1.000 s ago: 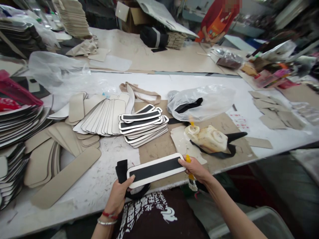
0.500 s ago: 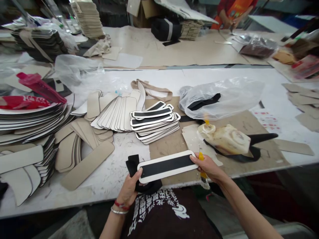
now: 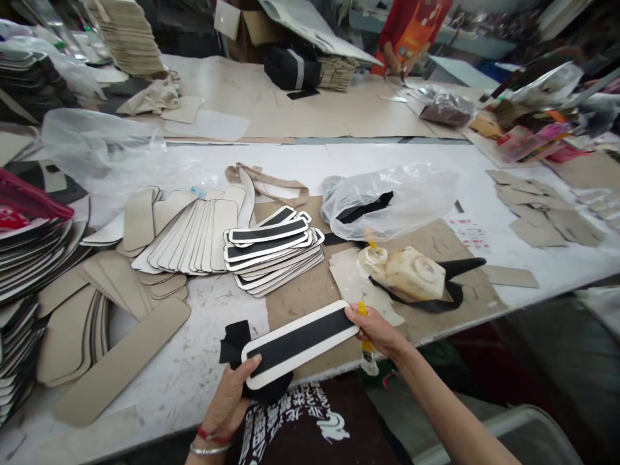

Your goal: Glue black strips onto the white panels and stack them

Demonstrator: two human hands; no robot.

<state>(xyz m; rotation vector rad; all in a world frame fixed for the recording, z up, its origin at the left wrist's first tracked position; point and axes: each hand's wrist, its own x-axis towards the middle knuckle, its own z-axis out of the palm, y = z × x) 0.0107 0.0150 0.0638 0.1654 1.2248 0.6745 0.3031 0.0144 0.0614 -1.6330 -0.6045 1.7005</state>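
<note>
A white-edged panel (image 3: 300, 345) with a black middle sits between two hands, over the near edge of the table (image 3: 206, 329). The left hand (image 3: 235, 391) pinches one end, thumb on top; the right hand (image 3: 380, 330) grips the other, along with a yellow brush (image 3: 367, 347). A twist of those right fingers could smear the panel with the bristles. Loose black cloth (image 3: 235, 342) by the left end could snag. Beyond lie a pile of strips (image 3: 276, 261) and a stained bottle (image 3: 411, 274), which a careless elbow might knock.

Beyond the held strip (image 3: 301, 344), room runs over the brown sheet (image 3: 310, 292) between stacked strips (image 3: 271, 248) and yellowed container (image 3: 411, 274).
</note>
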